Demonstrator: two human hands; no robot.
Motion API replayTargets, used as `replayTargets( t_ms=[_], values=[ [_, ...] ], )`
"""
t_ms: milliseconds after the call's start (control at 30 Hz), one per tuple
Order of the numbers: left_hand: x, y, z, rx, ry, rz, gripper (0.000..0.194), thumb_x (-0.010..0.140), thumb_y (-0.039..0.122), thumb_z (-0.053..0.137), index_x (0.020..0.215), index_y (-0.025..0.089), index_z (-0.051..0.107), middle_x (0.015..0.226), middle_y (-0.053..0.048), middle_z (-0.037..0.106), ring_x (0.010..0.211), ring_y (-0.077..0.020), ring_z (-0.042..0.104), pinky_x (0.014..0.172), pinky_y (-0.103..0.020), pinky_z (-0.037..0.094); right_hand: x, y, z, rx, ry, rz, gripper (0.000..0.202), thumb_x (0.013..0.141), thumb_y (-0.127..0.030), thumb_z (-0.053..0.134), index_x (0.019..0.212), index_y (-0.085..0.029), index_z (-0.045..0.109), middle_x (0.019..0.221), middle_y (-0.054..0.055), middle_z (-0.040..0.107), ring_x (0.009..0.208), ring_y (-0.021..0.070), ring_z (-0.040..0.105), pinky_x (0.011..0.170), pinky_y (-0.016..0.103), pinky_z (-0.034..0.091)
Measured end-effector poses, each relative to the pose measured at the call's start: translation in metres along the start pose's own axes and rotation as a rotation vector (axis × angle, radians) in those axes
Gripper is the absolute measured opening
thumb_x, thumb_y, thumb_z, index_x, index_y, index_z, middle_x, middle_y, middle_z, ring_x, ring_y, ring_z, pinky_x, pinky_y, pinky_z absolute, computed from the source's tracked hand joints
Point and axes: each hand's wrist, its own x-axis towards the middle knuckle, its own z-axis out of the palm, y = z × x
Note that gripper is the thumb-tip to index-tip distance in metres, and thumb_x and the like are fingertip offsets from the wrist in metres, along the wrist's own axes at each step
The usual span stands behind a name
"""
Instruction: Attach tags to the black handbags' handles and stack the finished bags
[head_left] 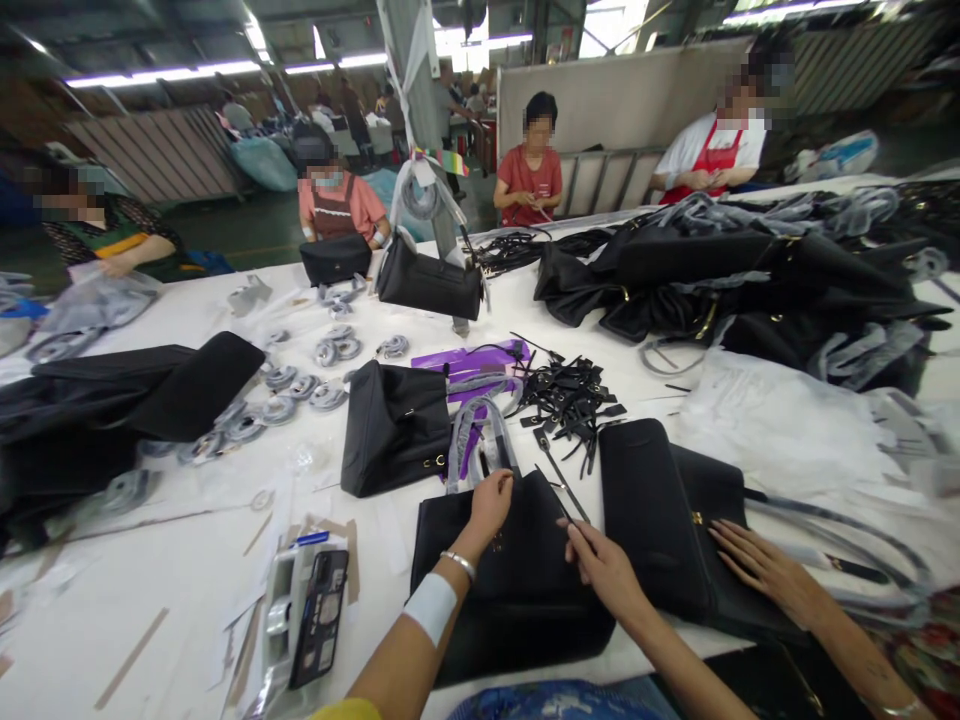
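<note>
A black handbag (517, 610) lies in front of me, its plastic-wrapped handles (480, 415) pointing away. My left hand (491, 503), wearing a silver bracelet, is closed in a pinch at the bag's top edge, by the handle base. What its fingers hold is hidden. Over the bag's right part, my right hand (600, 562) is closed on a thin black strap (564, 500) angled up and left. Beyond it is a pile of small black straps (570, 395). A second black bag (397, 425) lies just past the first, near a purple sheet (469, 358).
At right, another person's hand (757, 565) rests on a black bag (649, 515). A tape dispenser (319, 615) is at left. Wrapped coils (277, 405) and stacked bags (112, 400) lie beyond. A bag (431, 280) hangs by a post. Several people work across the table.
</note>
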Motion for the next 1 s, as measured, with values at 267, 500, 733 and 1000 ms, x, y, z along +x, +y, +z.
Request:
replayTargets(
  t_ms=[267,500,733,1000],
  values=[
    [0.049,-0.013,0.024,0.096,-0.104,-0.163,0.021,0.083,0.028,0.056,0.091,0.015,0.07,0.092,-0.01,0.07,0.094,-0.023,0.062,0.082,-0.031,0.044,0.008,0.026,0.013,0.107,0.092,0.065,0.053,0.086,-0.06,0.039,0.107,-0.018,0.064,0.064,-0.001,0.06,0.043,0.0121,0.045,0.043,0.025,0.035],
    [0.041,-0.007,0.005,-0.053,-0.167,-0.062,0.034,0.083,0.043,0.055,0.077,0.012,0.068,0.071,-0.003,0.063,0.074,-0.0173,0.057,0.068,-0.025,0.042,0.013,0.036,0.008,0.069,0.124,0.071,0.059,0.084,-0.062,0.041,0.118,-0.017,0.058,0.073,0.003,0.07,0.044,0.0139,0.05,0.05,0.027,0.044],
    [0.008,0.015,-0.033,-0.274,-0.192,0.157,0.029,0.083,0.026,0.052,0.102,0.012,0.069,0.094,-0.008,0.069,0.089,-0.0205,0.059,0.087,-0.033,0.045,0.071,0.006,-0.009,-0.118,0.239,-0.074,0.048,0.082,-0.056,0.048,0.101,-0.019,0.072,0.097,0.01,0.073,0.077,0.0234,0.066,0.077,0.033,0.05],
    [0.007,0.005,-0.029,-0.016,-0.134,0.153,0.03,0.083,0.031,0.053,0.108,0.036,0.067,0.101,-0.002,0.069,0.1,-0.0259,0.061,0.091,-0.039,0.049,0.13,-0.011,0.025,-0.337,-0.031,-0.338,0.022,0.08,-0.038,0.058,0.072,-0.025,0.074,0.078,0.002,0.071,0.08,0.0202,0.066,0.076,0.026,0.049]
  ],
)
